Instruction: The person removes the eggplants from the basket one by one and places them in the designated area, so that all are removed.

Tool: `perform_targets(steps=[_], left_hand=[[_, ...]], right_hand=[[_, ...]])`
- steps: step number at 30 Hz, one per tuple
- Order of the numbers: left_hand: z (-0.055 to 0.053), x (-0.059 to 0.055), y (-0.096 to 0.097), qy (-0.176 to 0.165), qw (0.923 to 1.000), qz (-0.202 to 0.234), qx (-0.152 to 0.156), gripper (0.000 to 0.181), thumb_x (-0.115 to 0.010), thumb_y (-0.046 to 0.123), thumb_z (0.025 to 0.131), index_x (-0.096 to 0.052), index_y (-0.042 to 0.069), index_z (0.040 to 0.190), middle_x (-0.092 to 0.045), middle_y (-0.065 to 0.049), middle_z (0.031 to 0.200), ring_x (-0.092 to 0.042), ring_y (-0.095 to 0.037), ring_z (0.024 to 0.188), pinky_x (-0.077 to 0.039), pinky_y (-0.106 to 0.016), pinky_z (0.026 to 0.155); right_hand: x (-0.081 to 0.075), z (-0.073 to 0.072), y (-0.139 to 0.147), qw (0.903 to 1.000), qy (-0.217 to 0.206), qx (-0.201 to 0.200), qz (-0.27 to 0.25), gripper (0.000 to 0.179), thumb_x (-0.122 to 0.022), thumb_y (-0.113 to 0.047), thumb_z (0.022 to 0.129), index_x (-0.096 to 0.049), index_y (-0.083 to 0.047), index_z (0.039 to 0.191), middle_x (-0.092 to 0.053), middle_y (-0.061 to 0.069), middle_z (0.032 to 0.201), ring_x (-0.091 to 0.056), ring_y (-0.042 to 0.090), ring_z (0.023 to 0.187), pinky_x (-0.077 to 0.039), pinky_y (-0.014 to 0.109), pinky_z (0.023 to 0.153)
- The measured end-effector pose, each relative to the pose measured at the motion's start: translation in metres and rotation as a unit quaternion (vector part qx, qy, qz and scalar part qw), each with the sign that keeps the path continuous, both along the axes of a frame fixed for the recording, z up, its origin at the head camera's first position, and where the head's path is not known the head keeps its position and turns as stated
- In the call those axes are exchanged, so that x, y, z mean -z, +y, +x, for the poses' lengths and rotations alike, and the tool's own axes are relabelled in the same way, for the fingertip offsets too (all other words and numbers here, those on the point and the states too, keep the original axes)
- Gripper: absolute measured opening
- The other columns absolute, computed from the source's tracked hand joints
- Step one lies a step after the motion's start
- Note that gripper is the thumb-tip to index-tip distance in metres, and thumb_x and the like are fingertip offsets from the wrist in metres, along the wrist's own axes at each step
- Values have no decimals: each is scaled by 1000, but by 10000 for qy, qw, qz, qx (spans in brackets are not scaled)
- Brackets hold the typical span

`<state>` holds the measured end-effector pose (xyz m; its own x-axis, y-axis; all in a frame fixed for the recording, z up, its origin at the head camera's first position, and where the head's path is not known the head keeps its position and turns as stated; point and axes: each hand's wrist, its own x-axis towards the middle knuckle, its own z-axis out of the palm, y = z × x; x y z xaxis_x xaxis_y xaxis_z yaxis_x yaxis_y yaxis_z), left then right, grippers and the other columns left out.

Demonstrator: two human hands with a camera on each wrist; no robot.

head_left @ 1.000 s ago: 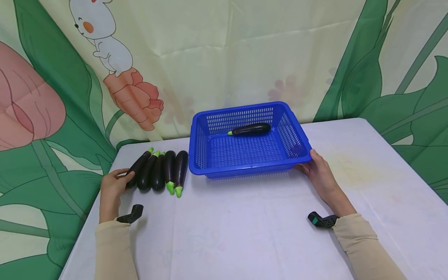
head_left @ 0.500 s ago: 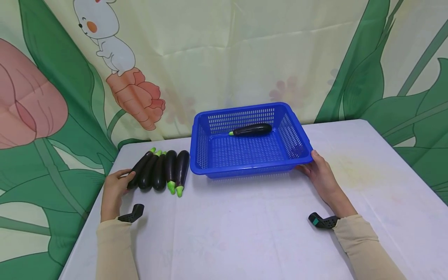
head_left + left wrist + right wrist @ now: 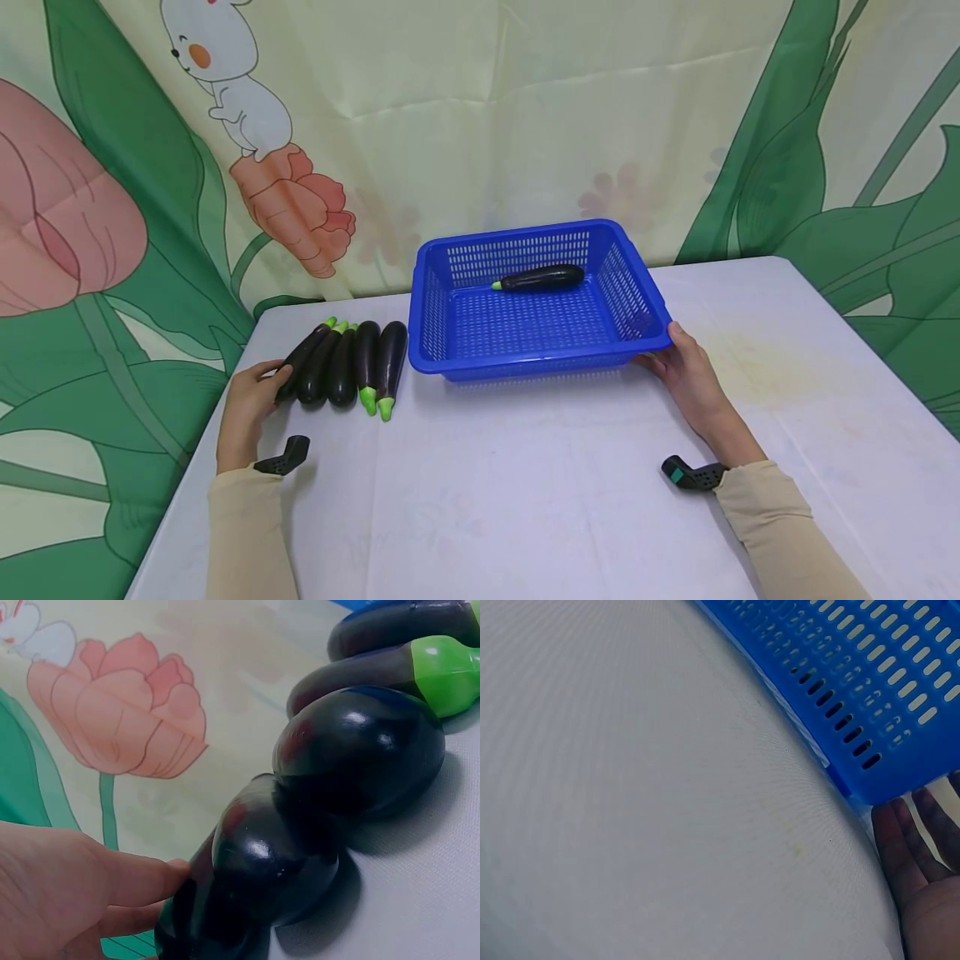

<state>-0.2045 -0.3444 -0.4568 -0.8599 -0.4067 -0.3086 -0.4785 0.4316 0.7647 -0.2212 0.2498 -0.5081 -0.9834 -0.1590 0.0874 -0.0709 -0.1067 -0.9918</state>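
Observation:
My left hand grips the leftmost eggplant near its blunt lower end. In the left wrist view the thumb lies along the side of that eggplant; part of the other fingers is hidden behind it. Several dark eggplants lie side by side here, two with green stems toward me, the others with stems pointing away. My right hand holds the near right corner of a blue perforated basket, thumb at the rim and fingers underneath. From the right wrist, those fingers meet the basket's lower corner.
One eggplant lies inside the basket, toward its back wall. A white cloth covers the table. Directly behind the table hangs a printed backdrop. The rightmost eggplant of the row is close against the basket's left side.
The head view has shifted slightly, so everything sits a little further right. Both hands keep their hold on the eggplant and the basket, and neither thing has visibly moved on the table.

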Motion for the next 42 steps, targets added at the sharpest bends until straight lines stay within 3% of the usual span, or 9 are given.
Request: perform_targets(steps=[6, 14, 18, 24, 29, 38, 42], left_hand=[[-1, 2, -1, -25, 9994, -336, 105, 61, -40, 36, 112, -32, 2, 162, -33, -32, 163, -46, -42, 138, -46, -53, 110], [-6, 6, -1, 313, 9861, -1596, 333, 65, -39, 40, 111, -32, -2, 160, -44, -36, 152, -49, -51, 135, -48, -62, 106], [-6, 6, 2, 787, 9736, -2099, 427, 60, -43, 33, 111, -38, -5, 156, -49, -37, 147, -51, -52, 131, -48, -63, 103], [-6, -2, 10, 1642, 9477, -2628, 768, 52, -50, 24, 109, -46, -7, 150, -53, -37, 140, -50, -53, 127, -43, -67, 105], [-10, -15, 23, 2174, 9305, -2741, 1082, 52, -51, 25, 109, -47, -5, 151, -52, -35, 140, -48, -51, 126, -41, -68, 103], [-18, -36, 61, 2907, 9037, -2815, 1398, 51, -60, 21, 105, -50, 1, 151, -51, -31, 144, -44, -53, 137, -36, -70, 111], [-22, -43, 81, 2975, 8930, -2884, 1754, 52, -62, 22, 104, -49, 2, 151, -49, -31, 147, -44, -52, 137, -35, -71, 111]], right_hand=[[0, -1, 0, 9999, -8, -15, 108, 64, -29, -53, 112, -31, -19, 165, -48, 1, 157, -50, 8, 135, -47, 15, 104], [1, -2, 1, 9999, 11, -39, 127, 62, -28, -53, 112, -30, -21, 166, -46, 2, 159, -49, 8, 135, -47, 14, 104], [1, -3, 1, 9999, 0, -31, 135, 63, -28, -53, 111, -30, -22, 166, -45, 2, 161, -48, 9, 137, -46, 14, 104], [2, -3, 1, 9999, 25, -74, 70, 62, -28, -52, 112, -30, -21, 166, -45, 2, 160, -48, 10, 137, -46, 15, 105], [2, -3, 3, 9999, 67, -58, -77, 61, -29, -50, 112, -31, -20, 165, -49, 2, 157, -52, 10, 134, -48, 17, 104], [2, -2, 3, 10000, 64, -59, -34, 61, -29, -51, 112, -31, -21, 165, -48, 2, 158, -51, 10, 135, -48, 16, 104], [3, -4, 2, 10000, 52, -76, 1, 61, -29, -51, 112, -31, -21, 165, -47, 3, 159, -51, 11, 135, -48, 17, 105]])
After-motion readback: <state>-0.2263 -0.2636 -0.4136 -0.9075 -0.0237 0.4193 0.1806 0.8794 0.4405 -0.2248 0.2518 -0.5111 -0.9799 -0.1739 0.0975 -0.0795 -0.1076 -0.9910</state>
